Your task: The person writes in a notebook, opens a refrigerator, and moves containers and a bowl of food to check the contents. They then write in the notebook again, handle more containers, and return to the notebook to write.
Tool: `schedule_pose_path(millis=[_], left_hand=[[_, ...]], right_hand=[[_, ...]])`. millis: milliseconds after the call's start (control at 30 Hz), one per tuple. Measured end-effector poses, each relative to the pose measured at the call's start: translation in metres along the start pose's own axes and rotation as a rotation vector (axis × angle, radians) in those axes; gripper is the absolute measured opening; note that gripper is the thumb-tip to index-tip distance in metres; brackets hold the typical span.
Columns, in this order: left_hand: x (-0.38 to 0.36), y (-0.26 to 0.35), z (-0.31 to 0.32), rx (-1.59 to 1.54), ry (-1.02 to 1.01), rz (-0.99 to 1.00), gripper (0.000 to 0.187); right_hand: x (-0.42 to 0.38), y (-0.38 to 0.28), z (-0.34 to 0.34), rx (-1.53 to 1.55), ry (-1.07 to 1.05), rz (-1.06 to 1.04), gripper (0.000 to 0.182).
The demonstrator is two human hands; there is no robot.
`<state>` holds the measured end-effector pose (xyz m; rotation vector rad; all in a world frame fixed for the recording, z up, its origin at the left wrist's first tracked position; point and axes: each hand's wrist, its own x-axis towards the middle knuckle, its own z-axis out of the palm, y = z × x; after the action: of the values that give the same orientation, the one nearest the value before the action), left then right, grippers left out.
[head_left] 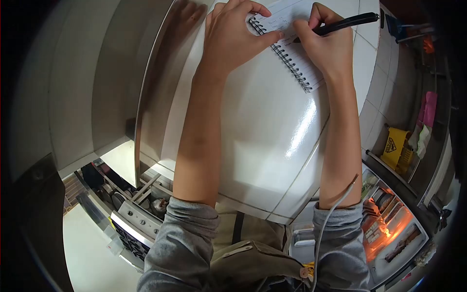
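Observation:
A spiral notebook (307,77) with lined paper and some handwriting lies on the white tiled counter (262,136), its black wire binding on the left side. My right hand (332,51) grips a black pen (348,23) over the page; the pen's tip is low against the paper, partly behind my fingers. Across the upper binding rests my left hand (233,36), thumb and index finger apart and touching the page. Its other fingers are partly cut off by the top edge of the view.
A metal panel (153,82) stands left of the counter. Below left is an appliance with knobs (138,219). At right are a yellow caution sign (395,146), a pink cloth (427,108) and a glass-topped case glowing orange (389,228). A loose grey cable (321,228) crosses my right sleeve.

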<state>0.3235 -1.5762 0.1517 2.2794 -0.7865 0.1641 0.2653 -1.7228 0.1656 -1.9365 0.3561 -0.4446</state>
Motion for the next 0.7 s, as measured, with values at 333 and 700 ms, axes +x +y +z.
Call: schedule_pose_path(millis=[333,700], left_hand=[[-0.0001,0.0007,-0.0007,-0.008,0.005,-0.013,0.034],[-0.0004,-0.0011,-0.0004,-0.053,-0.002,-0.002,0.034]], right_hand=[[0.0021,0.0060,-0.0013,-0.073,-0.016,-0.039,0.026],[0.0041,0.0047,-0.0022,-0.034,0.076,-0.010,0.026]])
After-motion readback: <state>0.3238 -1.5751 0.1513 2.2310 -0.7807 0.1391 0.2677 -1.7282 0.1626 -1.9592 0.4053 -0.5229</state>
